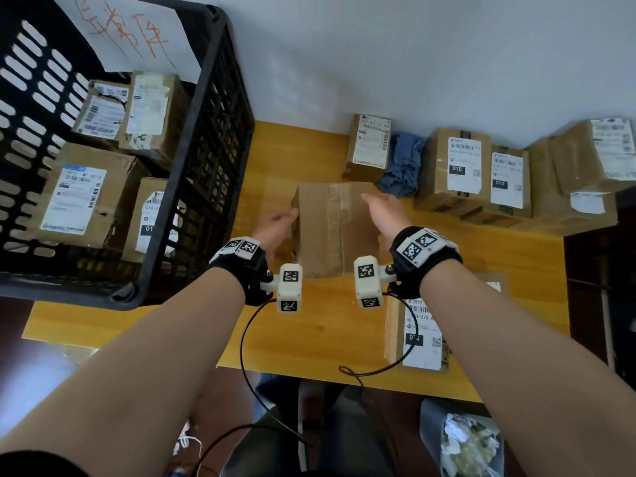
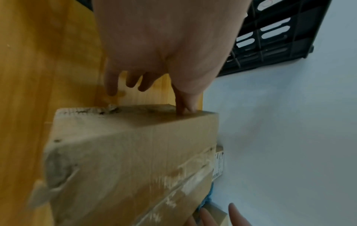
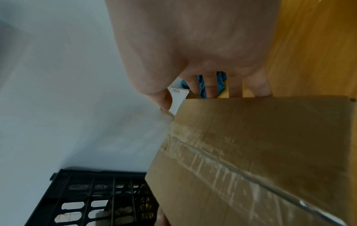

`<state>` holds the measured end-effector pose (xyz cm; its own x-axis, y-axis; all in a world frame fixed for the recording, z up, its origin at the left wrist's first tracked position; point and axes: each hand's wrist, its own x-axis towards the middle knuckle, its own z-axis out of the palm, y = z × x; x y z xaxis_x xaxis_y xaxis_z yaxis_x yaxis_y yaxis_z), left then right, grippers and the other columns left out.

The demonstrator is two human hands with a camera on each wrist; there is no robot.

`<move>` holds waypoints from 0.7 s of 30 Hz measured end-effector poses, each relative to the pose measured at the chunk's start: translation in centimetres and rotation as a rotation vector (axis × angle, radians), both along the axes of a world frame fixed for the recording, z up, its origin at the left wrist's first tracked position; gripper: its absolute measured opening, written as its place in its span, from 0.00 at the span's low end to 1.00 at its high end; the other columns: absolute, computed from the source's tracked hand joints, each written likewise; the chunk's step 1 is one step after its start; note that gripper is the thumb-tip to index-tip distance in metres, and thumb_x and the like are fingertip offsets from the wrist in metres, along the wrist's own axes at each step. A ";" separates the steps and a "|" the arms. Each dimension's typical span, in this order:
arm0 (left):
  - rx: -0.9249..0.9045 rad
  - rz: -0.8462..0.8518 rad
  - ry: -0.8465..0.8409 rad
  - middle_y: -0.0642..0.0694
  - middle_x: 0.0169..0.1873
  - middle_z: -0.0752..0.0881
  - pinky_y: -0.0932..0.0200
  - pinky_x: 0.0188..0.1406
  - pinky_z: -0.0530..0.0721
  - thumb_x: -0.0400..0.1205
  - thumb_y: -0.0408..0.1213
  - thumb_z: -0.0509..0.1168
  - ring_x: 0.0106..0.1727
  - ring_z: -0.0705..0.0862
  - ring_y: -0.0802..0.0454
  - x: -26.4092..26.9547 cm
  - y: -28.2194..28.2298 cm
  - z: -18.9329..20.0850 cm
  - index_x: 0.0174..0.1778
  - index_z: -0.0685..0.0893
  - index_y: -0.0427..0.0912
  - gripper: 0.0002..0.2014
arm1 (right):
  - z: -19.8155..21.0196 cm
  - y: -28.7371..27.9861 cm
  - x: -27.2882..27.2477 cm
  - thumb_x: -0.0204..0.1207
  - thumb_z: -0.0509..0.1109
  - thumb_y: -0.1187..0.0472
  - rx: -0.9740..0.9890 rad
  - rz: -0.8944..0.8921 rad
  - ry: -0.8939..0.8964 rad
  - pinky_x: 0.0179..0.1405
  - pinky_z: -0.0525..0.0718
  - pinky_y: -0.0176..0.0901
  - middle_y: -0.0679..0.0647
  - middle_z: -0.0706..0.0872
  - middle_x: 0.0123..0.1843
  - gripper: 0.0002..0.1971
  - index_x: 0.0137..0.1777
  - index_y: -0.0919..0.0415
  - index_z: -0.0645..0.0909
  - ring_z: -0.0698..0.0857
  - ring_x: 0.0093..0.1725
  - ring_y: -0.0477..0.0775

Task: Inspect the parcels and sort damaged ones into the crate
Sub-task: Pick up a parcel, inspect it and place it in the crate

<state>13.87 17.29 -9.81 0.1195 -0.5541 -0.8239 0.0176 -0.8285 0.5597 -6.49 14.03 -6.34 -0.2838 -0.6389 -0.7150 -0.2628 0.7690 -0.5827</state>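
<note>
Yellow table [image 1: 309,325]: parcel [image 1: 330,232] between left hand [image 1: 275,225] gripping, right hand [image 1: 382,208] flat-fingered.

This looks like a small parcel-sorting station in an office-like room, set at a yellow wooden table [image 1: 309,339] pushed against a plain white wall [image 1: 413,46]. Labelled cardboard parcels [image 1: 457,170] line the table's far edge by the wall, and a black plastic crate [image 1: 210,160] at its left end holds more, under a handwritten paper sign [image 1: 127,29]
</note>
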 end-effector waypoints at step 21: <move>-0.212 0.064 0.142 0.61 0.65 0.88 0.44 0.69 0.74 0.91 0.39 0.64 0.69 0.82 0.58 0.6 -2.5 3.0 0.71 0.89 0.57 0.15 | 0.8 -2.0 0.4 0.91 0.55 0.40 -0.233 -0.178 0.003 0.63 0.80 0.54 0.53 0.80 0.57 0.20 0.64 0.55 0.78 0.79 0.57 0.57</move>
